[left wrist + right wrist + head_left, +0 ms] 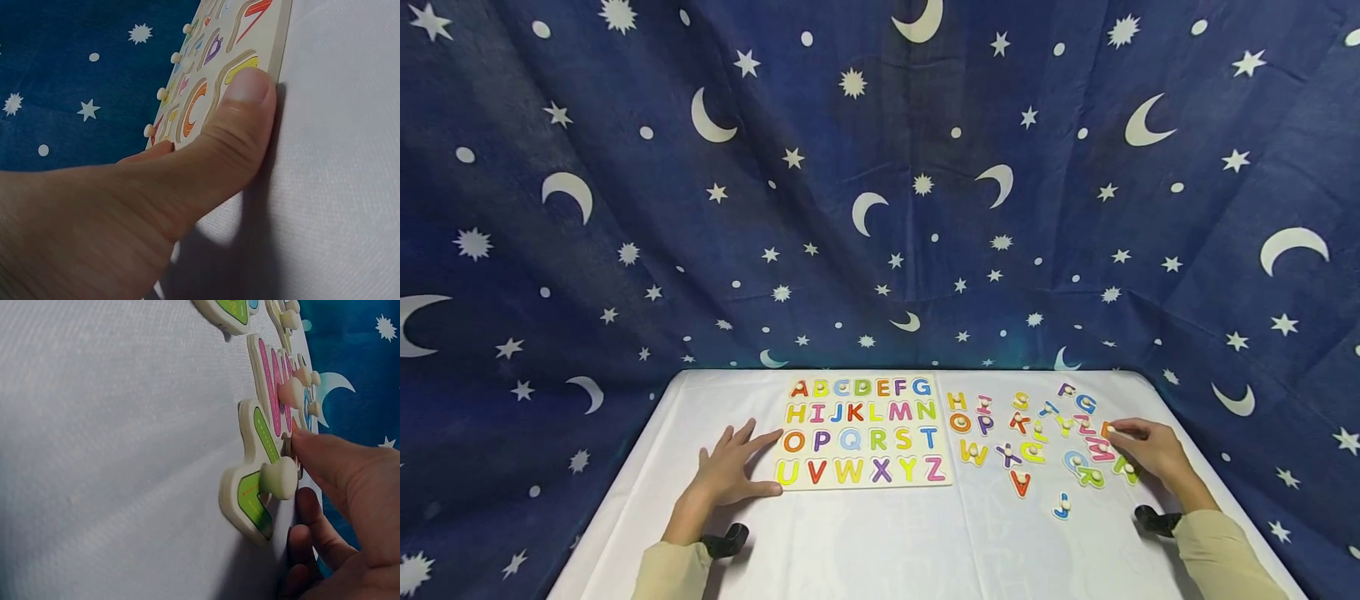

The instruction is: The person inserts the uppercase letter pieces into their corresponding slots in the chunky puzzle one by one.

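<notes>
A pale wooden alphabet board [887,456] lies on the table, with several knobbed letters seated in its top row. My left hand [726,475] rests at the board's left edge, fingers spread; in the left wrist view its thumb [247,103] presses the corner by a yellow letter slot. On the right, my right hand [1157,454] pinches a small orange letter piece [1107,429], mostly hidden by the fingers. Nearest to that hand are a green letter piece [250,497] and a pink M piece [270,387], both with round knobs.
Several loose knobbed letters lie between board and right hand, among them an orange O [959,422], a yellow W [973,452], a red V [1020,483] and a blue J [1062,507]. A white cloth [880,550] covers the table. Behind hangs a dark blue star-and-moon curtain [820,292].
</notes>
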A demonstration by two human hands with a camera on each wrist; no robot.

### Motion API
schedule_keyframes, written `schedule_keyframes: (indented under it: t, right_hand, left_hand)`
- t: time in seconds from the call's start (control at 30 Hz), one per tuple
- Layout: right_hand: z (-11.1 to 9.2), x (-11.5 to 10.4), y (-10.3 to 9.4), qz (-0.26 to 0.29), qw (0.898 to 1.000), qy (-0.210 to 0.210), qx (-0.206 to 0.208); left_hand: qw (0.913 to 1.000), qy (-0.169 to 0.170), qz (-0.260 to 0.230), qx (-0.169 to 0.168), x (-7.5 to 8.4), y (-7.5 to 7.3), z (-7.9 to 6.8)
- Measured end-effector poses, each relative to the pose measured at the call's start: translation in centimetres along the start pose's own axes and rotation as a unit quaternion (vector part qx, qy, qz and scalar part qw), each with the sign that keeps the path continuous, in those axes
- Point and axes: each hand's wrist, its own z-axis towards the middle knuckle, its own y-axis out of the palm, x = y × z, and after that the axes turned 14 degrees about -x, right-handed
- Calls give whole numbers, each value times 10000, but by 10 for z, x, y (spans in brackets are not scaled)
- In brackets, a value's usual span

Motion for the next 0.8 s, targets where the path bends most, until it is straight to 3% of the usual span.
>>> schedule_keyframes:
  t: [0.37, 0.8]
  right_hand:
    - [4, 0, 3, 254, 9982, 473, 257]
    - [1, -1, 5, 249, 9981, 452, 335]
  left_hand:
    - [10000, -29, -31, -17, 1, 1, 1]
    - [10000, -2, -77, -28, 1, 0, 0]
